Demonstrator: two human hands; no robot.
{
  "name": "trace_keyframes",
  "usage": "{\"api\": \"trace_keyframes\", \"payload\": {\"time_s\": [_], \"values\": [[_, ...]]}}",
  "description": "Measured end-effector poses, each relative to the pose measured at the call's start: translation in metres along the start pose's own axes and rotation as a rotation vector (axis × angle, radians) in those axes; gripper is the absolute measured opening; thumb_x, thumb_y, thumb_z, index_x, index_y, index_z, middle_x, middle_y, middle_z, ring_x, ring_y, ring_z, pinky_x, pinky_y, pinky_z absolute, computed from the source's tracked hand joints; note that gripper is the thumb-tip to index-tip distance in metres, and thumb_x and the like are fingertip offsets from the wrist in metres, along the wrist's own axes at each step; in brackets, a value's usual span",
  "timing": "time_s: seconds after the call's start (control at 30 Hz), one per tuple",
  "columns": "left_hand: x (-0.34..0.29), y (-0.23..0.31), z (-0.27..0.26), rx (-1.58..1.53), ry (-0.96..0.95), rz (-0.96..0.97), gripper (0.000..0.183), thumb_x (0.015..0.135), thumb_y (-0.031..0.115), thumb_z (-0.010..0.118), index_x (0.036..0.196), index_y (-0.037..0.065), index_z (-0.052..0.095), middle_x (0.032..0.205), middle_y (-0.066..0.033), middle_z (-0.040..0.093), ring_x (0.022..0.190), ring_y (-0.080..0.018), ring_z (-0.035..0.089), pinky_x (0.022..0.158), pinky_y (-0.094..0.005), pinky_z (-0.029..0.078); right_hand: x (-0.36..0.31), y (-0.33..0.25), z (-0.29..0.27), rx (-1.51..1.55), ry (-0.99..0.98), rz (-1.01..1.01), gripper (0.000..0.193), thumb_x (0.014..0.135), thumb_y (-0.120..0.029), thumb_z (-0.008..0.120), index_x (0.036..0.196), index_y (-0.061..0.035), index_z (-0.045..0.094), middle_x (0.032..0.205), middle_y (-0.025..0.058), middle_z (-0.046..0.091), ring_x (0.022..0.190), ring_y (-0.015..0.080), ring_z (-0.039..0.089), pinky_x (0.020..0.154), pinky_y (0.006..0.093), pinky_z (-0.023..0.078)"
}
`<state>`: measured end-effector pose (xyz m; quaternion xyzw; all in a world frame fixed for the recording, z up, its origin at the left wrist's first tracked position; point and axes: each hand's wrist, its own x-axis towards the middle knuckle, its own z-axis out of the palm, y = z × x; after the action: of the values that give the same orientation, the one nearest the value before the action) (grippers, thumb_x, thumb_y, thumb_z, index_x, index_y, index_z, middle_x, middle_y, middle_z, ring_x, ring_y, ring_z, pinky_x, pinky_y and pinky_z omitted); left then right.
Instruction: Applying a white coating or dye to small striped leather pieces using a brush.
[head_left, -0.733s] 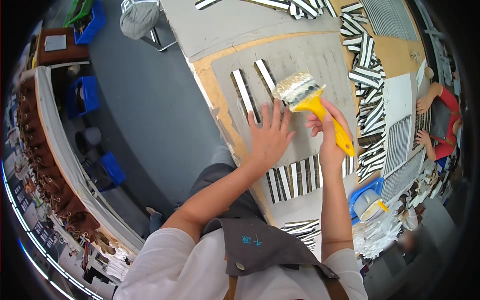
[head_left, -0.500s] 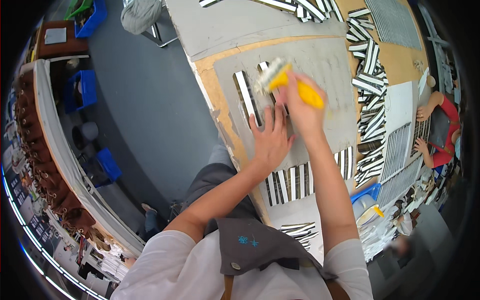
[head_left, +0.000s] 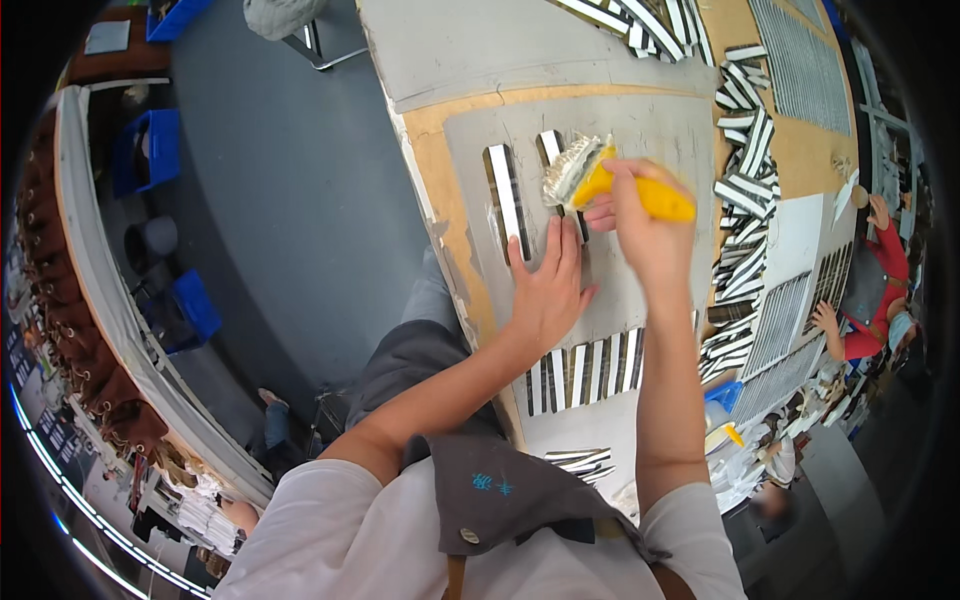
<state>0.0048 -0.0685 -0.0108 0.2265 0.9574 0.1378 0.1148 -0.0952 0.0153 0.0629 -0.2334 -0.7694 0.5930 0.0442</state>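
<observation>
My right hand (head_left: 648,230) grips a brush (head_left: 672,200) by its yellow handle. The pale, ragged bristles rest on or just over a black strip with a white band (head_left: 549,145), hiding its middle. My left hand (head_left: 550,288) lies flat with fingers stretched out. Two of its fingertips are at the near end of that strip, and its outermost finger reaches the lower end of a second black-and-white strip (head_left: 506,190) on the left. Both strips lie lengthwise on a stained grey board (head_left: 655,125).
Nearer me, a row of similar strips (head_left: 590,370) lies side by side. A long heap of strips (head_left: 742,190) runs down the right, with another pile (head_left: 655,28) at the far side. A blue tub (head_left: 722,395) stands at the right. Across the table a co-worker's hands (head_left: 826,322) rest near racks of strips.
The view has shifted slightly. My right hand and the brush have moved a little nearer me along the strip, the handle swinging rightward. My left hand remains flat at the strips.
</observation>
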Motion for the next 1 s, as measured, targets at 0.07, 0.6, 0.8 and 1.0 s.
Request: {"api": "trace_keyframes", "payload": {"time_s": [0.07, 0.6, 0.8, 1.0], "values": [[0.004, -0.003, -0.001, 0.028, 0.002, 0.001, 0.069, 0.074, 0.046, 0.059, 0.126, 0.002, 0.046, 0.136, -0.013, 0.033, 0.13, -0.0223, 0.025, 0.092, -0.0627, 0.025, 0.002, 0.01, 0.002, -0.063, -0.064, 0.005, 0.017, 0.087, -0.01, 0.053, 0.092, 0.0021, 0.063, 0.071, 0.0101, 0.065, 0.062, 0.0147, 0.064, 0.058, 0.024, 0.051], [-0.004, 0.001, 0.016, -0.181, -0.052, 0.075, 0.057, 0.083, 0.04, 0.051, 0.128, 0.005, 0.045, 0.136, -0.0066, 0.034, 0.131, -0.023, 0.023, 0.095, -0.0677, 0.019, -0.008, 0.01, 0.036, -0.041, -0.182, -0.158, 0.012, 0.084, -0.005, 0.056, 0.09, 0.0034, 0.063, 0.067, 0.0095, 0.064, 0.058, 0.0122, 0.062, 0.053, 0.0225, 0.048], [-0.003, -0.008, 0.019, -0.183, 0.044, 0.032, 0.057, 0.083, 0.041, 0.052, 0.128, 0.007, 0.045, 0.134, -0.0063, 0.037, 0.131, -0.0224, 0.023, 0.095, -0.0673, 0.017, -0.024, -0.003, 0.039, -0.118, -0.224, -0.048, 0.01, 0.082, -0.002, 0.056, 0.085, 0.0041, 0.063, 0.064, 0.0091, 0.062, 0.056, 0.0124, 0.062, 0.049, 0.023, 0.046], [-0.006, -0.006, 0.016, -0.17, -0.045, 0.065, 0.056, 0.083, 0.039, 0.052, 0.129, 0.008, 0.043, 0.135, -0.0049, 0.037, 0.128, -0.0199, 0.027, 0.095, -0.067, 0.017, -0.016, -0.012, 0.043, -0.056, -0.075, -0.164, 0.01, 0.082, -0.002, 0.056, 0.085, 0.0044, 0.062, 0.062, 0.0067, 0.06, 0.055, 0.0115, 0.061, 0.049, 0.0232, 0.045]]}}
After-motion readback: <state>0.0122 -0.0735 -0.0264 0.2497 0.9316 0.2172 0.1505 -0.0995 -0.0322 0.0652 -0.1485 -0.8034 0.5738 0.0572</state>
